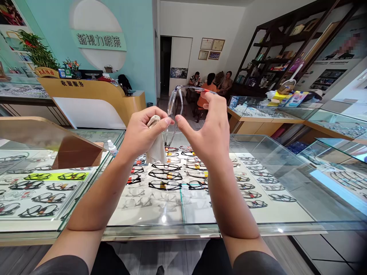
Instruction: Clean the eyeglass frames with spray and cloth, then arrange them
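Note:
A pair of clear-framed glasses (172, 102) is held up above the glass display case, its temple arms stretching to the right and downward. My left hand (147, 128) pinches the frame between thumb and fingers and also holds a pale cleaning cloth (157, 147), which hangs below the fingers. At the right, my right hand (210, 128) is raised with thumb and fingers apart. Its thumb tip is close to the frame, and its fingertips are at the reddish end of the upper temple arm; whether they grip it is unclear.
Rows of glasses (165, 175) lie in the display case (160, 231) below. A small white bottle (112, 148) stands left of my left forearm, near a wooden-edged mirror (51, 133). Several people (210, 86) sit at the back, beyond a counter (111, 97).

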The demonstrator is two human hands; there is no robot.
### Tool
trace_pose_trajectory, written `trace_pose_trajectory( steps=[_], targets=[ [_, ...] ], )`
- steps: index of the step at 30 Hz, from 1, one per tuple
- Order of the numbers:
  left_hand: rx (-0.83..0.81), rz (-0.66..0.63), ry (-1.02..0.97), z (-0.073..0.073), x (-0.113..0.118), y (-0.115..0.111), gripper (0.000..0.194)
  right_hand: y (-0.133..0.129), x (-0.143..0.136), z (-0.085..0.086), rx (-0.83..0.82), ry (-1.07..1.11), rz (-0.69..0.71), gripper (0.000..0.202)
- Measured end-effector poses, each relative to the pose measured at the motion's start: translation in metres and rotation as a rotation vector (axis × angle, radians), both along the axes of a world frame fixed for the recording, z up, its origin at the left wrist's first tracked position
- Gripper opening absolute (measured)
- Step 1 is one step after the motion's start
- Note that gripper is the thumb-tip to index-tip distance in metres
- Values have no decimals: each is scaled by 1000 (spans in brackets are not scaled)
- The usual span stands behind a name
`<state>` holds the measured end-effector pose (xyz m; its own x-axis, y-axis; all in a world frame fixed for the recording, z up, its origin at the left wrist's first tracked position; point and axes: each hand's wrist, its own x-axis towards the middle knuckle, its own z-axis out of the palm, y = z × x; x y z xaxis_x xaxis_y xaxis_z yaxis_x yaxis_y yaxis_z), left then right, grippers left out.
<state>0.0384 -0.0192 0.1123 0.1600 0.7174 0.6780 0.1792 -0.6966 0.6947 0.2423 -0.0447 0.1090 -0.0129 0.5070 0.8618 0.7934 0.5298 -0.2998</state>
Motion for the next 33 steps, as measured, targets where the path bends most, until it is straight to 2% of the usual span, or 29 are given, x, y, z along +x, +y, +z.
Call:
trace_pose_trajectory(
  steps=[6, 11, 18, 22, 24, 27, 30, 33],
  targets=[
    [11, 25, -24, -2, 4, -1, 32, 0, 2, 2, 1, -53, -49, 68],
    [73, 70, -98, -5, 5, 2, 30, 0, 5, 2, -84, -65, -54, 68],
    [143, 102, -226, -11, 4, 14, 37, 2, 2, -1, -217, -119, -123, 53],
    [165, 84, -226, -11, 4, 13, 33, -1, 0, 1, -261, -126, -104, 50],
    [160, 69, -192, -10, 4, 12, 33, -3, 0, 2, -234, -108, -55, 47],
    [156, 63, -143, -8, 3, 10, 35, -7, -1, 4, -190, -75, 119, 40],
    [163, 51, -115, -7, 3, 10, 37, -9, -5, 4, -178, -72, 316, 45],
    [144, 17, -101, -7, 2, 10, 38, -7, -13, 1, -157, -55, 408, 45]
  ],
)
